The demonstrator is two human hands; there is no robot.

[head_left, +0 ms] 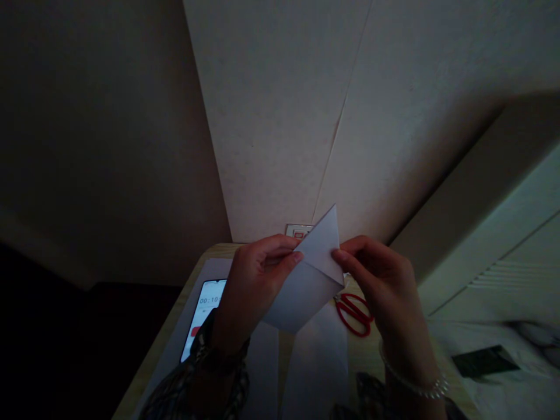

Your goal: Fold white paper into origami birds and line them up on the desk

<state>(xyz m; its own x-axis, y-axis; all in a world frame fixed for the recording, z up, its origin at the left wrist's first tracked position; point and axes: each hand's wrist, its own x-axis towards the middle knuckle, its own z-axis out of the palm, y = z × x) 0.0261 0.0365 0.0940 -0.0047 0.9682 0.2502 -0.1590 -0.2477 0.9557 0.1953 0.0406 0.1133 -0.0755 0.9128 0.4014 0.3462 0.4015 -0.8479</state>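
Note:
A folded sheet of white paper (306, 294) is held up above the table, its pointed top angled toward the wall. My left hand (258, 274) pinches its left edge, thumb on the near face and fingers behind. On the right edge, my right hand (385, 280) grips the paper between thumb and fingers. A fold line crosses the sheet below both thumbs. Red-handled scissors (355, 315) lie on the table beside my right hand, their blades mostly hidden. Under my left wrist rests a lit phone (195, 326) showing a timer, partly covered by my sleeve.
More white paper (317, 367) lies on the light wooden table (286, 344). A wall socket (298, 229) sits just behind the table, partly hidden by the held paper. Pale walls rise close at the back. A dark green flat item (485, 361) lies at the lower right.

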